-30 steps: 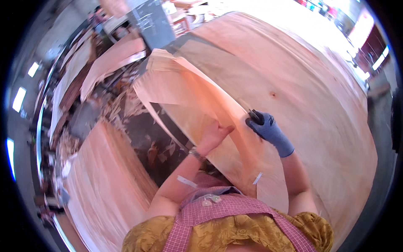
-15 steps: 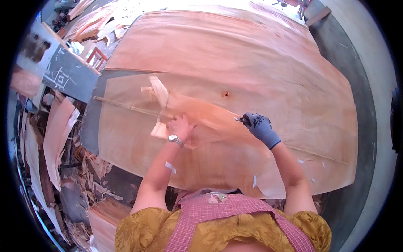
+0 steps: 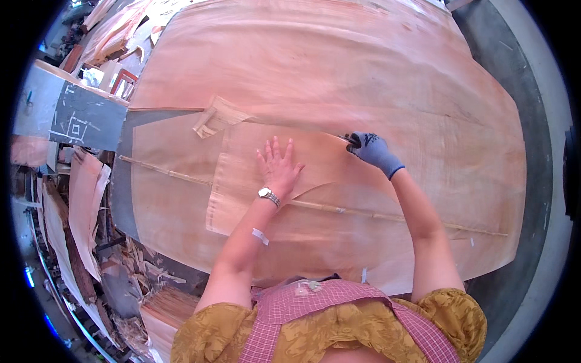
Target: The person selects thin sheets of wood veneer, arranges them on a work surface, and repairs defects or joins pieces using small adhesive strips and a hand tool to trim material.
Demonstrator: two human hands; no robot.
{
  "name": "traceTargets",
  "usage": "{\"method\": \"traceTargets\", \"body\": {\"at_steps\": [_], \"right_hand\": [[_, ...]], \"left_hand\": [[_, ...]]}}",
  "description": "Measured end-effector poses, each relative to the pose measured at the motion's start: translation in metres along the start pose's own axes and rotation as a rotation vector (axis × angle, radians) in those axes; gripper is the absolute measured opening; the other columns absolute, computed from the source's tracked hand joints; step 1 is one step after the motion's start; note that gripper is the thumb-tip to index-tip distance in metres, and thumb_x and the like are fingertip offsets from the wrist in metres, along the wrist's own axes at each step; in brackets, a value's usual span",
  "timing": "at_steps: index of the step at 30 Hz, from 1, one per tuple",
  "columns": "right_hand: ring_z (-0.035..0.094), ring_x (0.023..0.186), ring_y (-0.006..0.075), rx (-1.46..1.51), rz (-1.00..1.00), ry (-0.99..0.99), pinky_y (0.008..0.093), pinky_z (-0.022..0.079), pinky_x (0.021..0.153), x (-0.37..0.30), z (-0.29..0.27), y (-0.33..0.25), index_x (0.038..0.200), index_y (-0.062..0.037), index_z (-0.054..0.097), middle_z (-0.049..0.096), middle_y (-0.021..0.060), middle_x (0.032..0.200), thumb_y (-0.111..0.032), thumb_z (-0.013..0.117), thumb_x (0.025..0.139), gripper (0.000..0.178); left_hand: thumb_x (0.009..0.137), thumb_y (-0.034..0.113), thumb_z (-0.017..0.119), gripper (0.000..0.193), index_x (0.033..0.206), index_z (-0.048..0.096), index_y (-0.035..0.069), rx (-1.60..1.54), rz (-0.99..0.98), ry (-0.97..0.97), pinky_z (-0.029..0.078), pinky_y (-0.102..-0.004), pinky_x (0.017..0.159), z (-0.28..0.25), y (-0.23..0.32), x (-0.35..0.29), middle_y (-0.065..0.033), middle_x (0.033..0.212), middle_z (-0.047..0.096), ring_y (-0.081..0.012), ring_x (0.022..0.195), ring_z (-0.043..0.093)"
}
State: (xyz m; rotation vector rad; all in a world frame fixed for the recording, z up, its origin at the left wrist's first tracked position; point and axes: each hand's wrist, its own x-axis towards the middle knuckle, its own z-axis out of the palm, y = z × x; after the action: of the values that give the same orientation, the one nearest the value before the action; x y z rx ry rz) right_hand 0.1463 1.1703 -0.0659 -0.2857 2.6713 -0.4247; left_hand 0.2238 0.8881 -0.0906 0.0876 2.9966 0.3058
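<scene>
My left hand point(image 3: 279, 166), bare with a watch at the wrist, lies flat with fingers spread on a smaller piece of thin wood veneer point(image 3: 233, 199). My gloved right hand point(image 3: 372, 152) is closed around a small dark-handled cutting knife point(image 3: 349, 140) at that piece's far edge; the glove mostly hides the tool. A narrow offcut strip of veneer point(image 3: 216, 116) lies crumpled at the far left of the piece. Beneath is a broad veneer sheet point(image 3: 472, 193). A thin bamboo stick point(image 3: 369, 213) runs across this sheet, partly covered by the smaller piece.
Another large veneer sheet point(image 3: 315, 66) spreads over the far side of the grey table point(image 3: 124, 193). Scraps point(image 3: 142, 260) and long veneer pieces point(image 3: 85, 206) pile up at the left. A grey board with white marks point(image 3: 91, 115) stands out at the far left.
My left hand has slid away from me and rightward, fingers now spread. The smaller veneer piece lies flatter and shows more of its left end. My right hand has moved slightly farther away with the knife.
</scene>
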Motion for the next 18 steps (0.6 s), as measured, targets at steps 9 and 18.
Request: {"method": "traceTargets", "body": {"at_steps": [9,18], "right_hand": [[0.064,0.080,0.0375,-0.027,-0.251,0.634,0.0447,0.052,0.073,0.003,-0.012,-0.005,0.106,-0.0085,0.056,0.064,0.0175,0.085,-0.019,0.058,0.093,0.017],[0.071,0.064,0.0317,-0.314,-0.120,0.015,0.0493,0.051,0.050,0.016,0.054,-0.099,0.109,-0.0084,0.050,0.070,0.0139,0.074,-0.029,0.043,0.100,0.023]], "left_hand": [[0.087,0.034,0.066,0.069,0.146,0.039,0.009,-0.099,0.046,0.175,0.021,-0.0516,0.115,0.020,0.014,0.024,-0.0163,0.152,0.034,-0.0337,0.140,0.030],[0.084,0.013,0.061,0.047,0.130,0.057,0.008,-0.150,0.016,0.364,0.041,-0.0405,0.100,0.029,0.015,0.042,-0.0050,0.133,0.057,-0.0255,0.117,0.051]]}}
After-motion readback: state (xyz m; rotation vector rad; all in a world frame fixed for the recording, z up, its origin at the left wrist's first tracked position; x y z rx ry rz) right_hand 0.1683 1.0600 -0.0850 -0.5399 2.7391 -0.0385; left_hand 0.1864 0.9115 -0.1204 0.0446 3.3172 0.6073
